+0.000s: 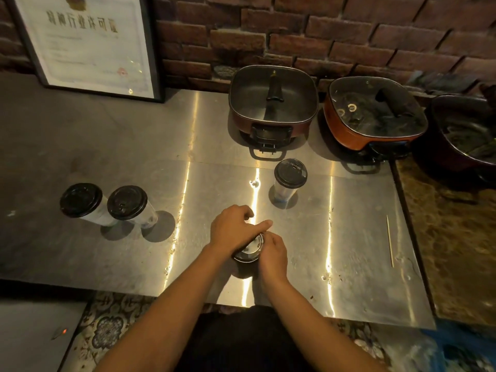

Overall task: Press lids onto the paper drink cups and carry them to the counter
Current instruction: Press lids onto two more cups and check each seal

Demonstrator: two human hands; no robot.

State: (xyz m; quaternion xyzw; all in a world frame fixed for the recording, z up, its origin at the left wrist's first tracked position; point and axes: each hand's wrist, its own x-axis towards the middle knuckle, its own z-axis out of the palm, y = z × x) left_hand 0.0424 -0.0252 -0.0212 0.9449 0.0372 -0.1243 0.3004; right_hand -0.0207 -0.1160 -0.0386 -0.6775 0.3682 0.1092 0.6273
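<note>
A paper cup with a black lid (251, 251) stands on the steel table (349, 237) near its front edge, mostly hidden under my hands. My left hand (233, 230) lies flat over the lid with the index finger stretched right. My right hand (273, 253) grips the cup's right side at the rim. Whether the lid is fully seated cannot be told. A lidded cup (288, 181) stands behind, to the right. Two more lidded cups (80, 201) (128, 204) stand side by side at the left.
Two square electric pots (272, 100) (373, 114) with glass lids sit at the back by the brick wall, a third dark pot (464, 135) at the far right. A framed certificate (88, 44) leans at the back left. A thin wooden skewer (389, 240) lies at the right.
</note>
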